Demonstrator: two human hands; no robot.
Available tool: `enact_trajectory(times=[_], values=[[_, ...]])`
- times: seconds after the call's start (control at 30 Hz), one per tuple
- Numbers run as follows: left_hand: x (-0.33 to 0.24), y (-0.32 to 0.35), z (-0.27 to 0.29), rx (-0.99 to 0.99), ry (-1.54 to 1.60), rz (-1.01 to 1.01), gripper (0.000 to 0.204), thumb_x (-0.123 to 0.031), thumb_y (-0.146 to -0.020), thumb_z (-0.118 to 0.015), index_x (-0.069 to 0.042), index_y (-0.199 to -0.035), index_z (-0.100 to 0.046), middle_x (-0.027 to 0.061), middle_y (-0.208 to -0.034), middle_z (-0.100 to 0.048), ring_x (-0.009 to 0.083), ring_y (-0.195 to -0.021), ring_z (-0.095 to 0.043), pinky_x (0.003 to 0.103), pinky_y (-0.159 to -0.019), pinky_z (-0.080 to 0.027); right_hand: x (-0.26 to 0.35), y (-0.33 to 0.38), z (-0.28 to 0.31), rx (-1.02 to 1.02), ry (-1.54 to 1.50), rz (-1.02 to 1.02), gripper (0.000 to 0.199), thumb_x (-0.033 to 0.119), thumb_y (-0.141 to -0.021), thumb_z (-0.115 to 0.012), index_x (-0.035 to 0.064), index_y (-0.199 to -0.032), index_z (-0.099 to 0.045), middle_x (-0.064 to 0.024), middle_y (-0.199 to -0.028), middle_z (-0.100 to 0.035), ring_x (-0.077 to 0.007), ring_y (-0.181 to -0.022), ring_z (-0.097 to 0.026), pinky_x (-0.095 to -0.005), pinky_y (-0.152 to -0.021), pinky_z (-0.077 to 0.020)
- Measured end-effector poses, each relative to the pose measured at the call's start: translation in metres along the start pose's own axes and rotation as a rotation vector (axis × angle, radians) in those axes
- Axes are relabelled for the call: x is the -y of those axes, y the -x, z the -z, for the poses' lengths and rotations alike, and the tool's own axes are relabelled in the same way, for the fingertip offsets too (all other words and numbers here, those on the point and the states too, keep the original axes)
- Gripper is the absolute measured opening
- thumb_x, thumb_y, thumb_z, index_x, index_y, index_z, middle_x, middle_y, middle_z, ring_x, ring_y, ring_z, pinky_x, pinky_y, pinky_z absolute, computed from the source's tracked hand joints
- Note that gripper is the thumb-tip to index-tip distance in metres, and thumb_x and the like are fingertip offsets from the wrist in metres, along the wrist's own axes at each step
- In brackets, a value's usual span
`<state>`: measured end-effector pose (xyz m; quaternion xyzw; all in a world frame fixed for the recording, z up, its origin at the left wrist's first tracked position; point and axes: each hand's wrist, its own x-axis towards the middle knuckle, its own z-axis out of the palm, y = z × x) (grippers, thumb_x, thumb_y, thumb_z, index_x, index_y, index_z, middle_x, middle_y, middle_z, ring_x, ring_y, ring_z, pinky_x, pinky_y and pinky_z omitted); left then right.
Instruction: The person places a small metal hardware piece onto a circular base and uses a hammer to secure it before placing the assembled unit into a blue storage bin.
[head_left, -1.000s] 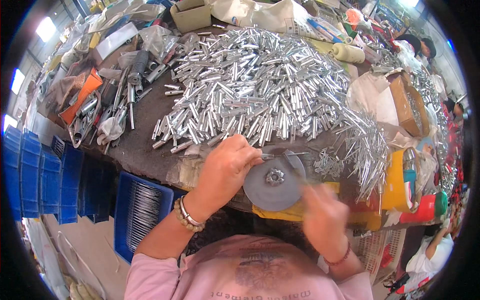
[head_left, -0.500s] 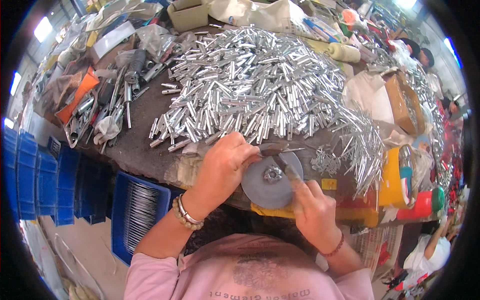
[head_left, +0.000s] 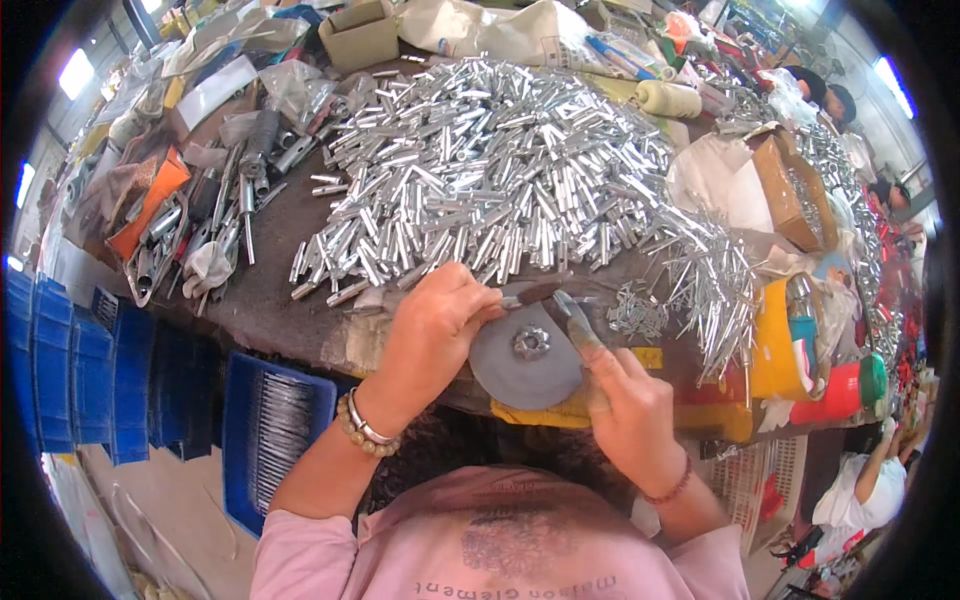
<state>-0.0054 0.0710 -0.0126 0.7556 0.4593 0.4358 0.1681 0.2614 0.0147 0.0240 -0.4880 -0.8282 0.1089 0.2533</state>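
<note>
My left hand [head_left: 442,322] is closed in a pinch just left of a grey round disc [head_left: 510,380]. From its fingertips a short silvery metal piece [head_left: 511,302] sticks out, touching or nearly touching a dark brown block-like thing [head_left: 540,290]. My right hand [head_left: 628,400] is wrapped round a bar-shaped metal tool [head_left: 574,316], its end up beside that dark thing at the disc's far right edge. The tool's exact kind and its lower part are hidden by my fingers. A silvery notched hub [head_left: 531,343] sits on the disc.
A big heap of silvery metal tubes [head_left: 490,170] covers the table beyond my hands. Thin metal pins [head_left: 715,290] and small parts [head_left: 637,312] lie to the right, near a cut-open yellow container [head_left: 772,350]. Blue bins [head_left: 230,440] stand at left, hand tools [head_left: 205,190] far left.
The tool in my right hand has swung from over the disc's hub to its far right edge. My left hand stays pinched, and the view has shifted slightly.
</note>
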Motion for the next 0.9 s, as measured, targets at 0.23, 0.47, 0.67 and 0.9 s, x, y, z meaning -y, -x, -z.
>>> enact_trajectory(times=[0.23, 0.47, 0.67, 0.9], values=[[0.001, 0.006, 0.003, -0.006, -0.025, 0.058, 0.021, 0.001, -0.086, -0.086, -0.001, -0.104, -0.077, 0.0107, -0.09, -0.063, 0.0292, -0.084, -0.064, 0.039, -0.075, -0.052, 0.013, -0.01, 0.035, -0.14, -0.153, 0.077, 0.063, -0.003, -0.09, -0.069, 0.0085, -0.152, -0.065, -0.0132, -0.096, -0.069, -0.0325, -0.072, -0.067, -0.0393, -0.064, -0.0567], [0.003, 0.003, 0.001, -0.02, -0.074, -0.007, 0.022, 0.001, -0.084, -0.087, -0.001, -0.103, -0.077, 0.0109, -0.088, -0.063, 0.03, -0.083, -0.065, 0.039, -0.075, -0.053, -0.003, -0.002, 0.002, 0.004, 0.077, -0.013, 0.063, -0.001, -0.089, -0.07, 0.0126, -0.151, -0.066, -0.0126, -0.086, -0.062, -0.0363, -0.069, -0.068, -0.046, -0.062, -0.0568], [0.0, 0.006, 0.003, -0.019, -0.044, 0.016, 0.023, 0.001, -0.082, -0.087, -0.003, -0.102, -0.079, 0.0109, -0.088, -0.064, 0.0304, -0.082, -0.065, 0.04, -0.074, -0.053, -0.006, -0.006, 0.017, -0.136, -0.102, 0.063, 0.062, -0.002, -0.094, -0.07, 0.0077, -0.155, -0.063, -0.011, -0.096, -0.071, -0.0329, -0.073, -0.071, -0.0411, -0.067, -0.058], [-0.013, 0.027, 0.023, 0.105, -0.04, 0.019, 0.02, -0.006, -0.085, -0.088, -0.008, -0.104, -0.082, 0.0086, -0.092, -0.068, 0.0304, -0.087, -0.07, 0.041, -0.074, -0.056, 0.005, 0.002, 0.048, 0.292, -0.696, -0.669, 0.061, 0.006, -0.105, -0.069, 0.0047, -0.163, -0.051, -0.0165, -0.139, -0.077, -0.0298, -0.118, -0.079, -0.0292, -0.102, -0.0579]])
